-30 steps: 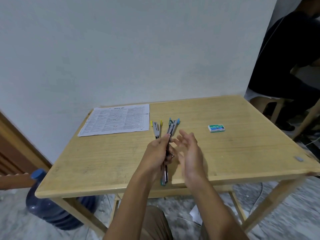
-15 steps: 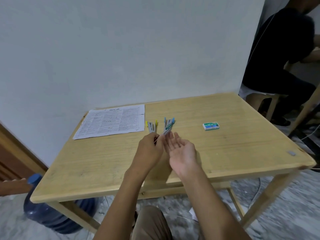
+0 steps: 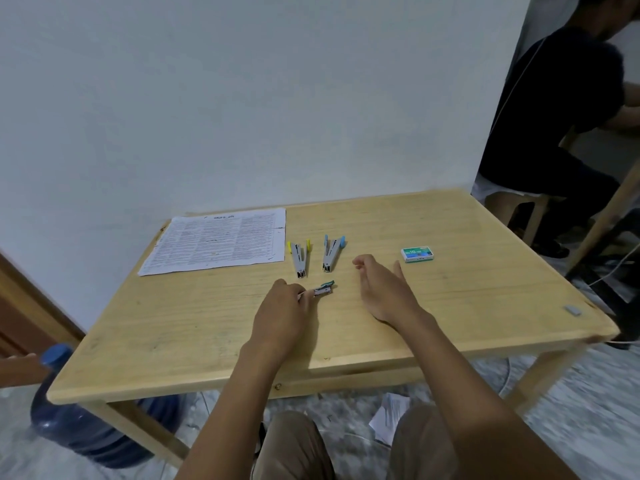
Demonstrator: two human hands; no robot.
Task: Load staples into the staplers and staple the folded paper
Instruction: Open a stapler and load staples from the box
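- The left hand (image 3: 282, 313) is closed round the near end of a small green-tipped stapler (image 3: 323, 289), whose far end lies low over the wooden table (image 3: 485, 306); whether it touches the wood I cannot tell.
- The right hand (image 3: 384, 289) is spread loose and holds nothing, palm turned inward, hovering just right of that stapler and apart from it.
- Just beyond the hands lie two more staplers, both splayed open: a yellow-tipped stapler (image 3: 299, 256) and, beside it on the right, a blue-tipped stapler (image 3: 330, 254). They sit close together but not touching.
- A printed paper (image 3: 218, 242) lies flat at the far left corner, its left edge near the table's rim.
- A green staple box (image 3: 417, 254) sits right of the staplers, with bare wood all round it.
- The near half of the table is open, as is the right side up to a small grey piece (image 3: 573, 310) near the right edge.
- A blue water jug (image 3: 86, 420) stands on the floor under the left corner.
- A seated person in dark clothes (image 3: 561, 116) is off beyond the far right corner.
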